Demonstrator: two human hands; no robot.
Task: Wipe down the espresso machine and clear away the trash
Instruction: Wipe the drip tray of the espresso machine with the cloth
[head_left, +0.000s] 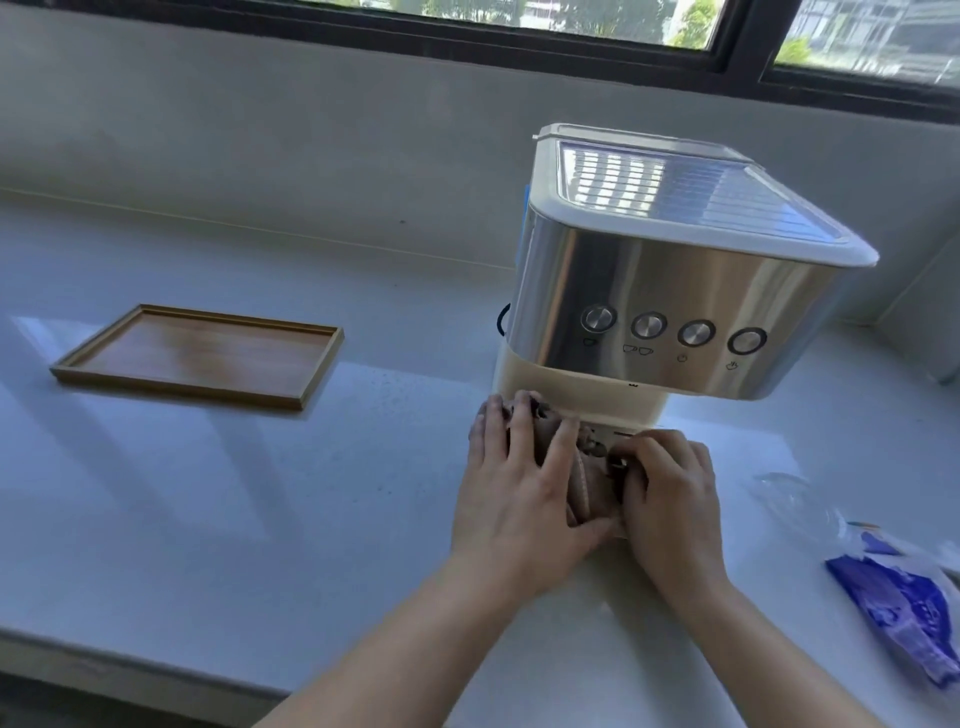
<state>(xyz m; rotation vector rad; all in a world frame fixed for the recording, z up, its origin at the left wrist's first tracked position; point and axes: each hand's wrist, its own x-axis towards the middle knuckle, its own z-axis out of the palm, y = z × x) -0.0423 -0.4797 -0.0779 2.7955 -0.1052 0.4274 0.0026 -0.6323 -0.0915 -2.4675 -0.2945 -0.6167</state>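
White countertop (260, 493) ran beneath a dark-framed window (571, 15). On its right part stood the espresso machine (665, 291), steel-fronted with four round buttons and a cream body. Both hands met at the foot of the machine on a brownish cloth (592, 488). The left hand (519, 499) lay spread over the cloth, fingers splayed and pressing down. The right hand (675, 504) had its fingers curled in, pinching the cloth's right edge. Well to the left lay a wooden tray (202, 356). At the right edge sat a crumpled blue plastic wrapper (898, 608), with a clear plastic scrap (789, 493) near it.
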